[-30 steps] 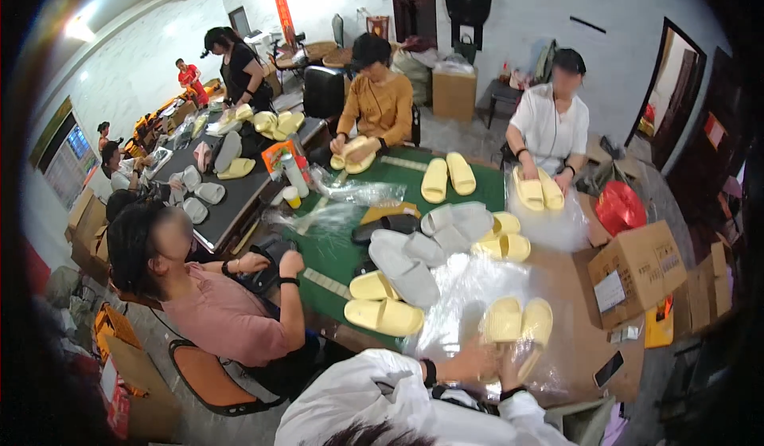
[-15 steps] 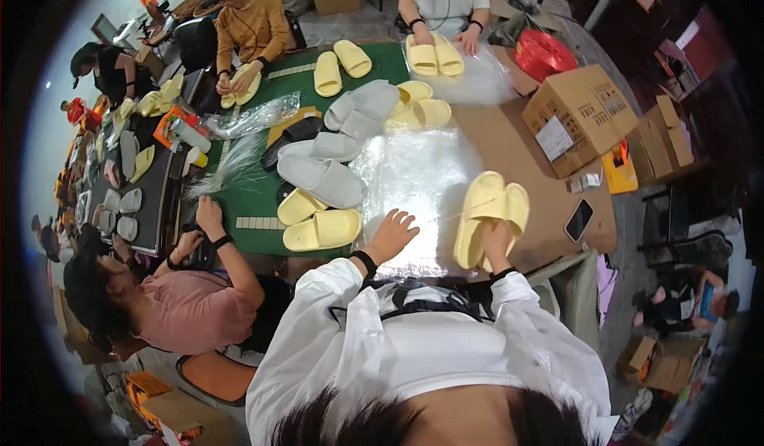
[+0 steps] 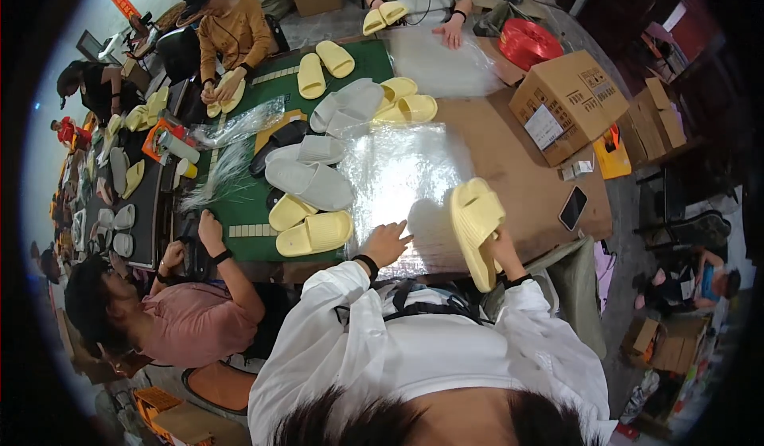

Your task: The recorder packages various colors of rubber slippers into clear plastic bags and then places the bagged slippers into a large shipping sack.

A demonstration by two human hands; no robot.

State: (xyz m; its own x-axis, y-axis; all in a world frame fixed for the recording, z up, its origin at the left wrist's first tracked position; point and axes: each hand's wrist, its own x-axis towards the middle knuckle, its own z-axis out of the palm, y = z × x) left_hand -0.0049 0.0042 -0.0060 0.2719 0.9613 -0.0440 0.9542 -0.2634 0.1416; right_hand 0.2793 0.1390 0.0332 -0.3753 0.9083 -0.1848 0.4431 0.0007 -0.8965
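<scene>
A pair of pale yellow slippers [image 3: 472, 227] is held up on edge in my right hand [image 3: 502, 249], near the front of the table. One slipper mostly hides the other, and my fingers are partly behind them. My left hand [image 3: 386, 244] rests with fingers stretched out on the near edge of a stack of clear plastic bags [image 3: 398, 163]. Just left of the bags lie grey slippers [image 3: 309, 182] and a yellow slipper [image 3: 317, 233]. More grey slippers [image 3: 350, 105] and yellow slippers [image 3: 410, 108] sit at the stack's far end.
A cardboard box [image 3: 567, 105], a red roll of twine [image 3: 528, 42] and a phone [image 3: 572, 207] are on the table's right side. Across the table a co-worker holds yellow slippers [image 3: 383, 18] over more plastic. Another person in pink [image 3: 203, 319] sits close on my left.
My right hand has turned the yellow slippers from facing up to on edge. My left hand has drawn slightly down and left. The co-worker opposite has lifted a yellow pair off the plastic.
</scene>
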